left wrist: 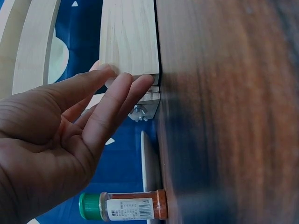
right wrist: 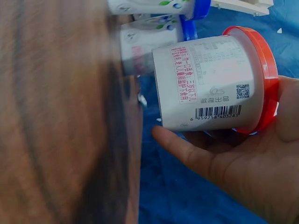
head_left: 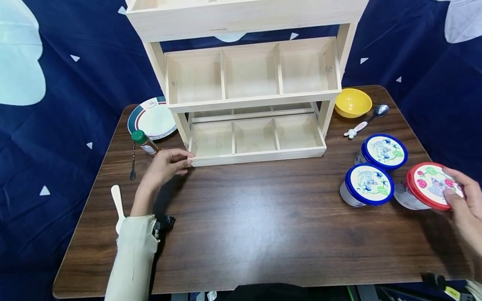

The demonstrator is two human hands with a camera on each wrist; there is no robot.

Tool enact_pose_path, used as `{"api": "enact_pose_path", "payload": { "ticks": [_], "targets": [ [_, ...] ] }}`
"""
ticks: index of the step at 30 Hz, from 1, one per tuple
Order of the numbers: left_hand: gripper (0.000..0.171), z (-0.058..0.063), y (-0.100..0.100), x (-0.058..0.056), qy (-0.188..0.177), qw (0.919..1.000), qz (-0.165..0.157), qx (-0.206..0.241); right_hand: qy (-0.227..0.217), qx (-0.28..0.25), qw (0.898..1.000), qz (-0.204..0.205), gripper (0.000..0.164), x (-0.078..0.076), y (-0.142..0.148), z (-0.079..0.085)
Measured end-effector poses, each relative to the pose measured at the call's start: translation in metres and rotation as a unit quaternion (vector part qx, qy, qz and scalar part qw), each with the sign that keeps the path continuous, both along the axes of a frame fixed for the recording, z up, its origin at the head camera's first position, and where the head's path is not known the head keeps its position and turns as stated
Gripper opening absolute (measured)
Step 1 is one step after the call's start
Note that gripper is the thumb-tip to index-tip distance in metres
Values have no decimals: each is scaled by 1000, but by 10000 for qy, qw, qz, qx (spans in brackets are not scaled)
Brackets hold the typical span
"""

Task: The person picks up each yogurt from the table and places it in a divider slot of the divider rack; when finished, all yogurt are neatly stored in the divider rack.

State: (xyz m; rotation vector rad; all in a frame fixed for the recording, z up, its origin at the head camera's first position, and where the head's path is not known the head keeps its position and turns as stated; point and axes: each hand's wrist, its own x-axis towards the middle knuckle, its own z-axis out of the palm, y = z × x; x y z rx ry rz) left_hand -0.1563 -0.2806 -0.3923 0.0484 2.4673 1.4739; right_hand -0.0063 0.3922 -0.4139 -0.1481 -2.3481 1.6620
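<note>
At the left front corner of a wooden shelf's lowest tray (head_left: pixel 260 157), my left hand (head_left: pixel 162 168) pinches the edge, with the thumb on its front face and a finger over the rim. My right hand (head_left: pixel 468 209) grips a white tub with a red lid (head_left: pixel 433 184) near the right table edge. This tub tilts, and in the right wrist view its base (right wrist: pixel 158 88) appears raised off the table. Two tubs with blue lids (head_left: pixel 369 184) stand close beside it. A green-capped spice bottle (left wrist: pixel 133 206) lies just left of my left hand.
The tiered wooden shelf (head_left: pixel 244 16) has divided trays. A stack of plates (head_left: pixel 156 121), a thin dark spoon (head_left: pixel 133 163) and a white spoon (head_left: pixel 118 205) lie at left. At right are a yellow bowl (head_left: pixel 352 102) and a rabbit-handled spoon (head_left: pixel 363 125).
</note>
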Motion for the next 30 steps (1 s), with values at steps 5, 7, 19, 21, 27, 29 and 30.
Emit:
{"api": "enact_pose_path", "payload": {
  "ticks": [5, 7, 19, 21, 27, 29, 30],
  "targets": [
    [24, -2, 0, -1, 102, 9999, -59, 25, -49, 1469, 9889, -200, 66, -6, -5, 15],
    [23, -3, 0, -1, 135, 9999, -78, 36, -80, 1597, 9869, -215, 65, -9, -7, 20],
    [23, -2, 2, -1, 58, 10000, -30, -1, 367, 2292, 9708, -602, 61, -21, -15, 41],
    [23, -1, 2, -2, 66, 10000, -17, -13, 233, 2396, 9682, -681, 60, -21, -15, 44],
    [23, 0, 1, 0, -7, 10000, 24, -48, 236, 2169, 9742, -577, 60, -24, -16, 45],
    [23, 0, 0, 0, -43, 10000, 39, -58, 218, 2018, 9778, -518, 61, -26, -18, 46],
    [23, 0, 0, 1, -56, 10000, 46, -54, 241, 1966, 9789, -508, 61, -26, -19, 46]
  ]
}}
